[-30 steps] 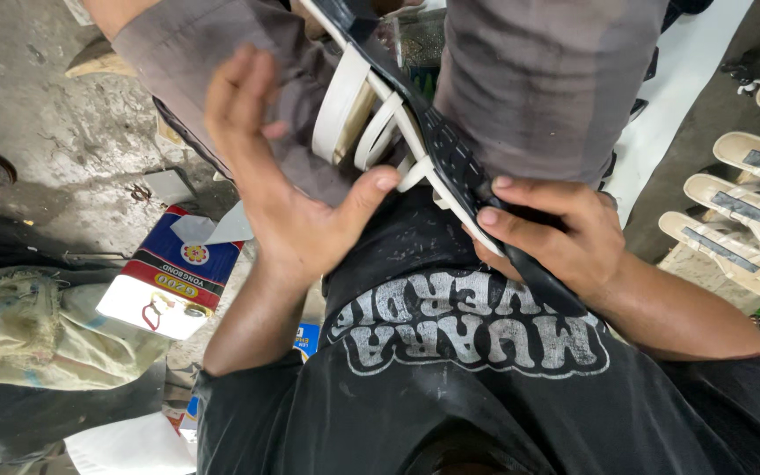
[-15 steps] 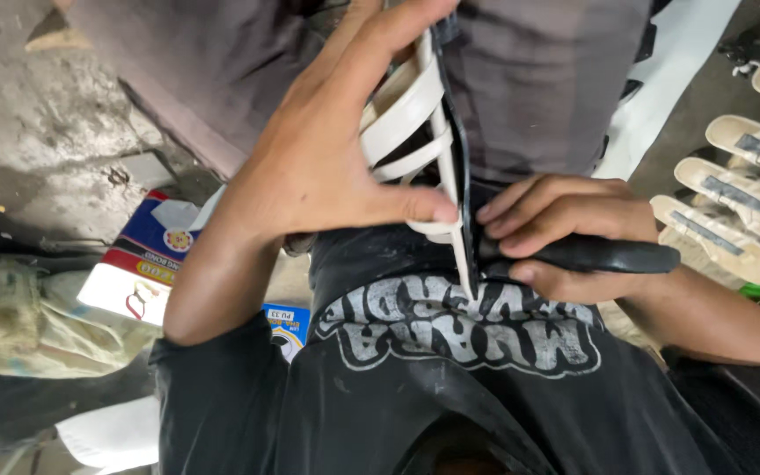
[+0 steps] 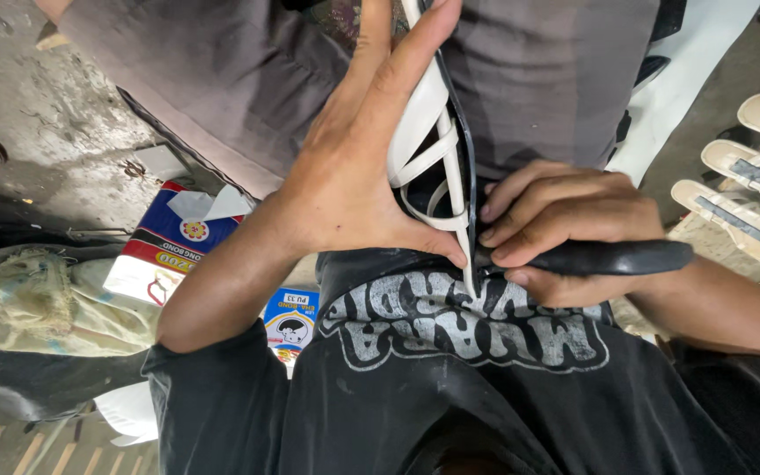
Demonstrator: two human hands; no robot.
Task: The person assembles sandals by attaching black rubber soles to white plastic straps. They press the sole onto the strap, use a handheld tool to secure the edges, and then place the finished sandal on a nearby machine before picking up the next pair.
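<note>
A white strappy sandal with a thin dark sole stands on its edge in the person's lap, between the two grey trouser legs. It runs long and straight, from near the belly away toward the knees. We see the sole almost edge-on, like a thin dark line, with the white straps looping out to the left of it.

The left hand lies flat along the strap side. Its fingers are spread and stretched out along the sandal, and the thumb presses the near end. The right hand sits on the other side of the sole, at the near end only. It is curled tight around a black tool handle, which lies crosswise and points at the sole. The tool's tip meets the near end of the sandal just by the left thumb; the tip itself is too small to make out.

So both hands meet at the near end, and the rest of the sandal runs away from them.

On the right, more pale sandals lie in a row. On the left floor lie a colourful box and a pale cloth sack.
</note>
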